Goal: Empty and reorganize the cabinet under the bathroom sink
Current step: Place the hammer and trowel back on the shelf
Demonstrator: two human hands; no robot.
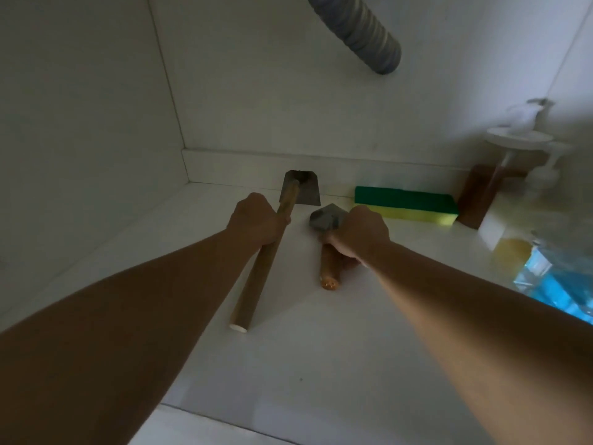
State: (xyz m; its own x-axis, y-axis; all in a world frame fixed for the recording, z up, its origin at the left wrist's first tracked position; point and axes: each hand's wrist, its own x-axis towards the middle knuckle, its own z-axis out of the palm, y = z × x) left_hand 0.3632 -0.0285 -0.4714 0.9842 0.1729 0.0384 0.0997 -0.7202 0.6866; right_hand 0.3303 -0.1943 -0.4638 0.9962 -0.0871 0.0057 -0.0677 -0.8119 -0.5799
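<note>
Two wooden-handled tools, grey metal heads toward back wall: long hoe [260, 252] gripped by left hand [256, 221], short trowel [329, 239] by right hand [361, 232].

— What carries everything here?
— The white cabinet floor [321, 364], dim under the sink, meeting the back wall at a low ledge.

— And what lies on it?
— A long wooden-handled tool [256, 277] with a grey metal blade, angled toward the back wall. Just beside it, a shorter wooden-handled tool [329, 274] with a grey head. Behind that, against the ledge, a green-and-yellow sponge [406, 205]. To the right stand a brown pump bottle [478, 195] and a blurred clear container of blue liquid [552, 284]
</note>
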